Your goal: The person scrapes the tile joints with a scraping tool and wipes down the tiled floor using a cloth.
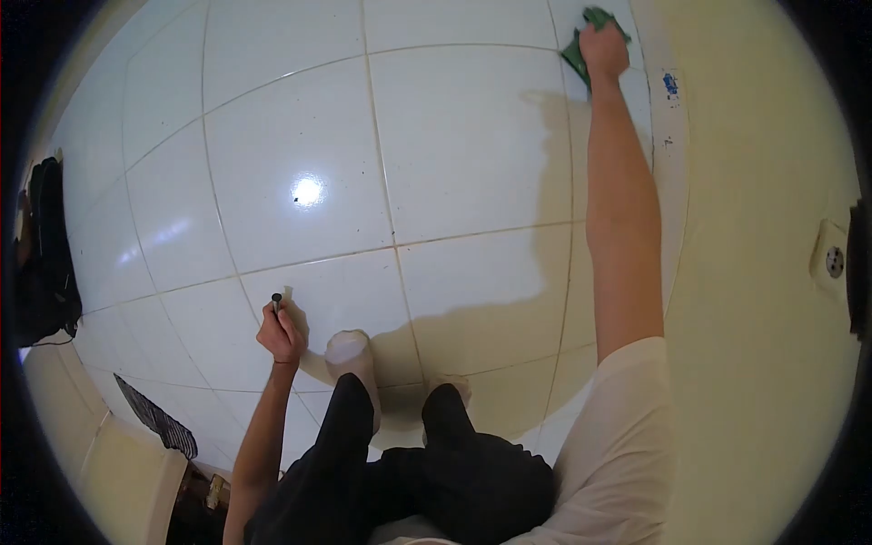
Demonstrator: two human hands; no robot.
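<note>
With my right arm stretched far forward, my right hand (607,53) is closed on a green cloth (574,56) against the white tiled floor (472,136), close to the base of the wall. Parts of the cloth stick out on both sides of my fist. Nearer my body, my left hand (281,336) is wrapped around a thin dark stick-like handle (276,299) with a round black end. The rest of that handle is hidden in my fist, so its kind does not show. My left hand is beside my light-socked foot (350,350).
A cream wall (763,272) runs along the right, with a blue mark (670,84) low down and a power socket (834,262). A black bag-like object (50,254) stands at the far left. A striped mat (154,415) lies near a doorway. Small dark specks dot the tiles.
</note>
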